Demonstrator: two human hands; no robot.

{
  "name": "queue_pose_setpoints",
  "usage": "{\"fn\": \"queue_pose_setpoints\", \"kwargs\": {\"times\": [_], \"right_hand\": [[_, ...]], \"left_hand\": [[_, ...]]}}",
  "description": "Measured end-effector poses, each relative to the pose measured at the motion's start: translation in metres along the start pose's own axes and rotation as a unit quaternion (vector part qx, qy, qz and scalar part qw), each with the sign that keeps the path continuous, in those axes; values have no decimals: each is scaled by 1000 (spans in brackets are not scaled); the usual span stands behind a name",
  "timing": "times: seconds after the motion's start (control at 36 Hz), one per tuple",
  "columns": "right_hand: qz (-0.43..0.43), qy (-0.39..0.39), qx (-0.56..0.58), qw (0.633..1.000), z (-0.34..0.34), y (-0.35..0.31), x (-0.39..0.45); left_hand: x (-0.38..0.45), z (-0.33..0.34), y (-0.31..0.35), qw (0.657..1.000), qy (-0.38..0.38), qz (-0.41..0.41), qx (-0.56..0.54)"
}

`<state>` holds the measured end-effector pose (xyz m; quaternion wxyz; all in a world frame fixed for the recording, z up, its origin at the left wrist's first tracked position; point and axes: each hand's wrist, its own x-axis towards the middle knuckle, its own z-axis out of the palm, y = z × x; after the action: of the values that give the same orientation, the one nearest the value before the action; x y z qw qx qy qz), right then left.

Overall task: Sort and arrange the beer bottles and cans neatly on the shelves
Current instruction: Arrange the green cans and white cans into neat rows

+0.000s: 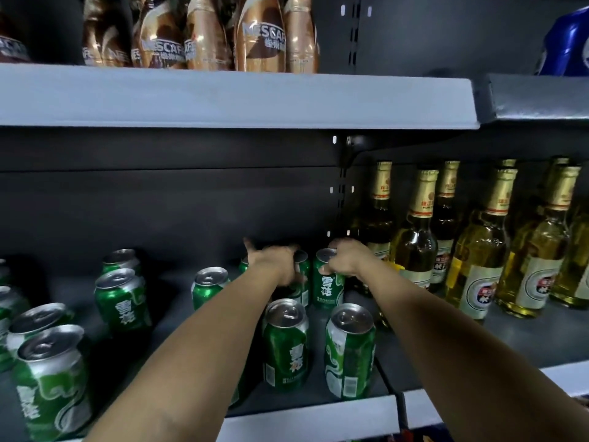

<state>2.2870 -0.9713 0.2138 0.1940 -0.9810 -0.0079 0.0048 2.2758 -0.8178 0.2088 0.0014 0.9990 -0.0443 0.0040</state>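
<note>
Fingers [334,264] of the right hand [345,260] are gripping one rear can [328,282]; left hand [274,264] is grasping another can [301,275]; two front cans [286,344] are standing nearer.

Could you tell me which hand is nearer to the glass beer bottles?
Right. The right hand grips a green can beside the bottles; the left hand is farther left.

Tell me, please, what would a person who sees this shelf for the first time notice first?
First, the two bare arms reaching deep into the middle shelf: the right hand grips the top of a green beer can at the back, and the left hand holds another can beside it. Next, the green cans standing scattered on the left, unlike the tidy rows of gold-capped beer bottles on the right. Above, golden Nescafé bottles line the upper shelf.
</note>
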Motion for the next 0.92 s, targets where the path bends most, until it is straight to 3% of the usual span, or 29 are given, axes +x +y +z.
{"fn": "queue_pose_setpoints", "kwargs": {"times": [0.19, 0.5, 0.75, 0.92], "right_hand": [[-23, -11, 4, 1000, 3, -13, 14], [-82, -15, -19, 996, 14, -31, 24], [-95, -10, -32, 995, 11, -30, 14], [-89, 8, 29, 996, -1, -12, -11]], "left_hand": [[-7, -2, -12, 997, 61, -41, 27], [-4, 0, -29, 995, 34, -83, 42], [-8, 1, -22, 995, -2, -95, -13], [-19, -1, -13, 992, 67, -99, -39]]}}
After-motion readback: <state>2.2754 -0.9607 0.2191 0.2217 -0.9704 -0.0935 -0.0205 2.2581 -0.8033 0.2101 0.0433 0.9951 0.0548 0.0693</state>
